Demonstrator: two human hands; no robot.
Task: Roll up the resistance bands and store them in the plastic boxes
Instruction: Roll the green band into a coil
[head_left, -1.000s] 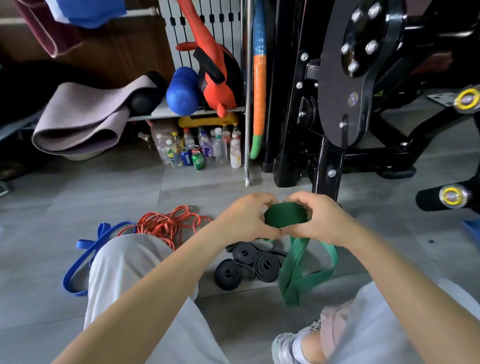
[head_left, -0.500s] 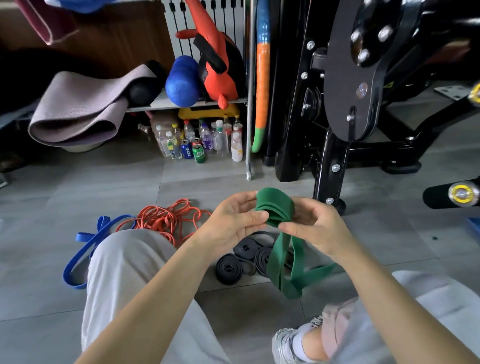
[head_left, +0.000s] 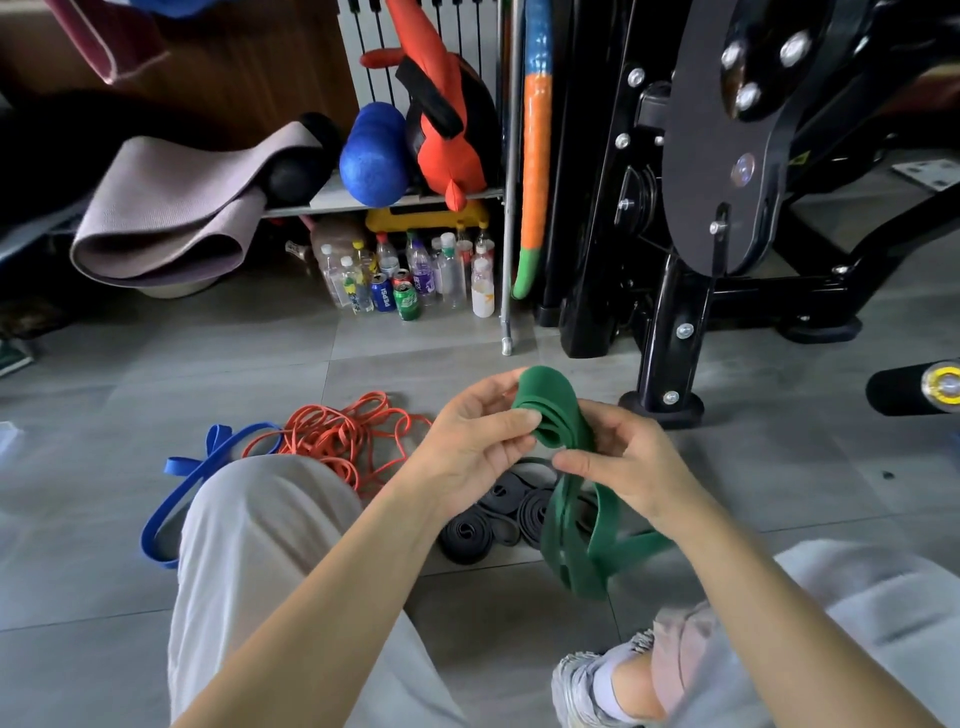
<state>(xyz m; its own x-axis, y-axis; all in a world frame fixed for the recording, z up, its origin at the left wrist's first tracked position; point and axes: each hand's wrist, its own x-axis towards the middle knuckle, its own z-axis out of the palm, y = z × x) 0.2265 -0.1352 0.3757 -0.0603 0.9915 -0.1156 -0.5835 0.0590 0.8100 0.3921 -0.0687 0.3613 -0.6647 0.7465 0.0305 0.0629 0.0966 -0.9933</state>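
A wide green resistance band (head_left: 553, 410) is partly coiled between my hands, above the floor. My left hand (head_left: 475, 441) pinches the coil from the left with thumb and fingers. My right hand (head_left: 621, 457) holds the band just below the coil, and its loose tail (head_left: 587, 545) hangs down in loops. Under the hands, rolled black bands (head_left: 493, 514) lie on the tiles. A tangle of thin orange bands (head_left: 343, 436) and a flat blue band (head_left: 182, 493) lie to the left. No plastic box is in view.
My knees (head_left: 260, 519) and a sneaker (head_left: 587, 680) fill the foreground. A black gym machine frame (head_left: 670, 332) stands right of the hands, with a padded bar (head_left: 909, 387) at far right. A shelf with a folded mat (head_left: 171, 208), blue roller and bottles (head_left: 410, 280) lines the back.
The hands have spread apart from a tight grip on the coil. The coil has turned and the right hand has shifted down onto the band below it. The view has tilted slightly.
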